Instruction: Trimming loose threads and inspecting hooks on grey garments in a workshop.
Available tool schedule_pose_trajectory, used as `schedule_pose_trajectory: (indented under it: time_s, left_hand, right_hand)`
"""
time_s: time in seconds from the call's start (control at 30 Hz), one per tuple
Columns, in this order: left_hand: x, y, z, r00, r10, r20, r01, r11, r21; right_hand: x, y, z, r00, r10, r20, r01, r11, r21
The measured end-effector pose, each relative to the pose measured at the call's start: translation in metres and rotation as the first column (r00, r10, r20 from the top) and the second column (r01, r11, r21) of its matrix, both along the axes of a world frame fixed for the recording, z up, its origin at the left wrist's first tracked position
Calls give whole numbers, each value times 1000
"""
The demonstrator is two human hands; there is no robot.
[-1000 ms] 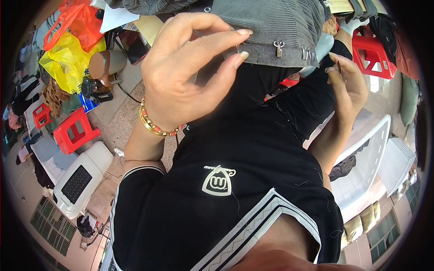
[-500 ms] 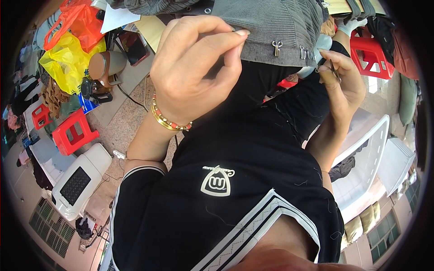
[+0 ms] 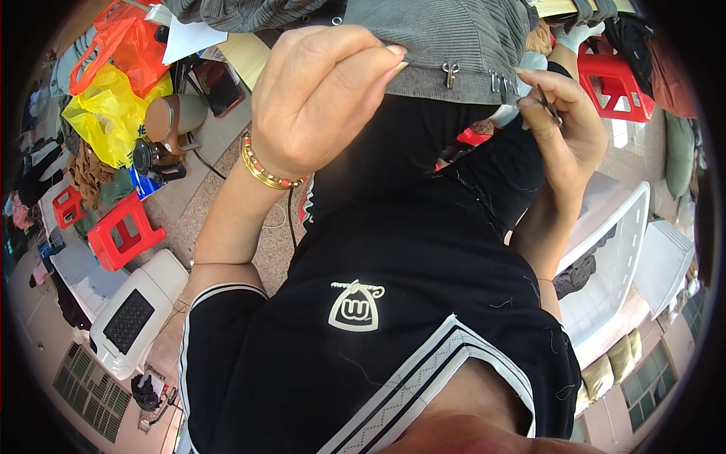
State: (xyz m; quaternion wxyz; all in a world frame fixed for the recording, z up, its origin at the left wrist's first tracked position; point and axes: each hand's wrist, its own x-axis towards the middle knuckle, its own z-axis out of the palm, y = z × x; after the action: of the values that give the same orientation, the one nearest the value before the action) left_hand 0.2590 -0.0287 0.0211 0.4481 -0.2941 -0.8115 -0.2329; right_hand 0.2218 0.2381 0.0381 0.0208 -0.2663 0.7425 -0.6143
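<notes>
Grey corduroy fabric [image 3: 423, 49] lies ahead of me, its edge running over my dark trousers. A silvery metal hook [image 3: 451, 76] sits on its edge band, with more small metal fasteners [image 3: 503, 80] to the right. My left hand [image 3: 321, 98] is raised before the fabric's left part, thumb and fingertips pinched together; whatever lies between them is too small to make out. To the right of the fabric, my right hand [image 3: 567, 125] is closed on a small, slim dark metal tool [image 3: 547, 106], held between thumb and fingers. Its exact kind is unclear.
Left of me are yellow [image 3: 106, 113] and red plastic bags [image 3: 132, 49], a brown cup-like container [image 3: 175, 117] and a red stool [image 3: 125, 231]. Another red stool [image 3: 616, 83] stands at the right, above a white bin [image 3: 605, 265]. A person's gloved hand [image 3: 578, 34] shows at upper right.
Both hands and the fabric sit slightly further left in the picture. The left fingertips remain pinched, with that hand turned a little; the right hand still holds the tool.
</notes>
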Motion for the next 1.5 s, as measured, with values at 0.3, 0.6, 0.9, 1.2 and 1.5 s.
schedule_pose_trajectory:
  time_s: [0.3,0.6,0.9,1.2,1.5]
  left_hand:
    - [6,8,4,982,-39,187,-4,974,225]
    - [20,7,16,758,-373,535,-25,804,595]
    - [21,6,16,758,-339,558,-15,845,534]
    - [19,5,22,780,-304,546,-5,870,492]
    - [19,3,23,783,-259,566,-26,895,445]
  right_hand:
    - [-1,-7,1,989,63,-133,-52,995,80]
    - [18,-34,42,965,66,-254,-5,972,234]
    - [21,-56,62,945,130,-302,27,884,466]
    - [16,-61,75,895,201,-399,70,818,571]
    - [13,-67,84,858,307,-412,75,718,692]
